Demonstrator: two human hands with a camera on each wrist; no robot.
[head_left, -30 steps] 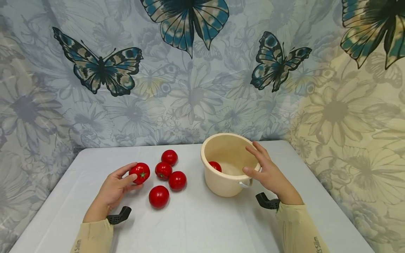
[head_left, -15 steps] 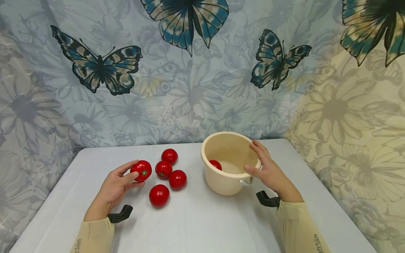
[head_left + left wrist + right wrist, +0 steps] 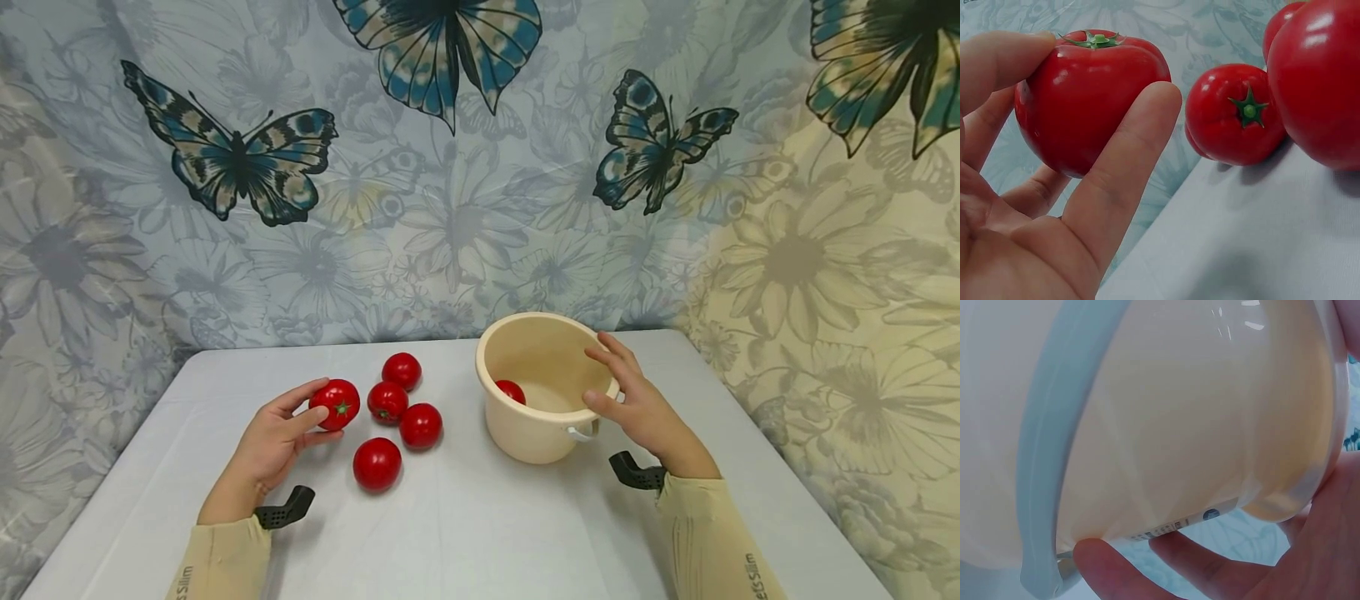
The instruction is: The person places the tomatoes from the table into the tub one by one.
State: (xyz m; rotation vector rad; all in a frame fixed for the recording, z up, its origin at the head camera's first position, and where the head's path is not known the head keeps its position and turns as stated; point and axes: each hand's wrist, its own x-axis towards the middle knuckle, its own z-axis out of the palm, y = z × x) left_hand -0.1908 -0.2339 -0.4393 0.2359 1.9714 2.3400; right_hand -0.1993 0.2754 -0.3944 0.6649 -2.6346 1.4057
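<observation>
A red tomato [image 3: 335,405] with a green star-shaped top is gripped in my left hand [image 3: 273,437], raised off the table at left. The left wrist view shows this tomato [image 3: 1091,100] between the thumb and fingers. My right hand [image 3: 637,408] holds the cream bucket [image 3: 525,437] by its right rim, thumb and a finger over the edge. In the right wrist view, other fingers [image 3: 1116,572] lie along its outer wall, near the pale blue handle [image 3: 1054,450]. Inside the bucket lies one tomato [image 3: 512,392], partly hidden by the wall.
Several loose tomatoes [image 3: 377,464] lie between the left hand and the bucket. They stand on a white-covered table [image 3: 480,542]. Close behind the table hangs a butterfly-patterned cloth [image 3: 450,250]. Each wrist wears a black mount [image 3: 285,508].
My left hand has shifted slightly right with the tomato, then held still. At the bucket's rim, my right hand's fingers have moved a little. Loose tomatoes and bucket stay in place.
</observation>
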